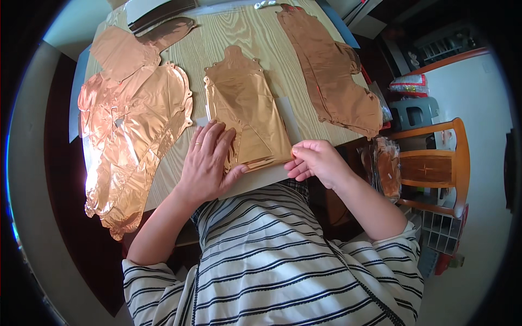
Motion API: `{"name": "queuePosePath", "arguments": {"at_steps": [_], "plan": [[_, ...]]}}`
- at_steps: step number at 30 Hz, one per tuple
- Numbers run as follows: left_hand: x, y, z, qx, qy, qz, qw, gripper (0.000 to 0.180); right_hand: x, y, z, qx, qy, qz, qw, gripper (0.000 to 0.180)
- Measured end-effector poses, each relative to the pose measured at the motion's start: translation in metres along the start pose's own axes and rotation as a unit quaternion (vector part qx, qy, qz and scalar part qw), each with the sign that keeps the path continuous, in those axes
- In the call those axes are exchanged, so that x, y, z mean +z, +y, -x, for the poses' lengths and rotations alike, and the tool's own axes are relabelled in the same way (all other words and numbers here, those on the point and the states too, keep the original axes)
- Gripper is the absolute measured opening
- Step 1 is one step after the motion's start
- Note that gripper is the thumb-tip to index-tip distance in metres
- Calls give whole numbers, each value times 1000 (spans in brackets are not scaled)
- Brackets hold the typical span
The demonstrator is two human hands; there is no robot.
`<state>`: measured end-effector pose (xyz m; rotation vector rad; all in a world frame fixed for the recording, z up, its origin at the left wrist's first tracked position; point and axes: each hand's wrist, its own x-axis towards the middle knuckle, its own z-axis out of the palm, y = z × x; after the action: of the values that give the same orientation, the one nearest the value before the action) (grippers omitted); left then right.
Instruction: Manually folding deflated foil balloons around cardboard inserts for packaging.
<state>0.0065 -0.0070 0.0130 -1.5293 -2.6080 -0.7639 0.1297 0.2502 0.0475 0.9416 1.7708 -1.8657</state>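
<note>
A flat rose-gold foil balloon [244,106] lies folded on the wooden table [266,38] in front of me. My left hand [209,160] presses flat on its lower left part, fingers spread. My right hand [315,160] pinches the balloon's lower right corner between thumb and fingers. Under the balloon a white sheet [291,122] shows at the right edge.
A large pile of uninflated rose-gold foil balloons [130,125] covers the table's left side and hangs over its edge. Another long foil balloon [331,76] lies at the right. A wooden chair [435,163] stands to the right, with a packet of foil [387,168] beside it.
</note>
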Motion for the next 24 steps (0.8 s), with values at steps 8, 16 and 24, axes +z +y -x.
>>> {"name": "queuePosePath", "arguments": {"at_steps": [8,16,24], "plan": [[8,0,1,6,-7,-56,998,76,-5,-29,-18,-24,-21,155,987,37],[9,0,1,5,-8,-61,998,77,-4,-52,-35,-83,-14,303,949,31],[10,0,2,5,-4,-51,999,77,-5,-45,-42,-81,-17,246,966,28]]}}
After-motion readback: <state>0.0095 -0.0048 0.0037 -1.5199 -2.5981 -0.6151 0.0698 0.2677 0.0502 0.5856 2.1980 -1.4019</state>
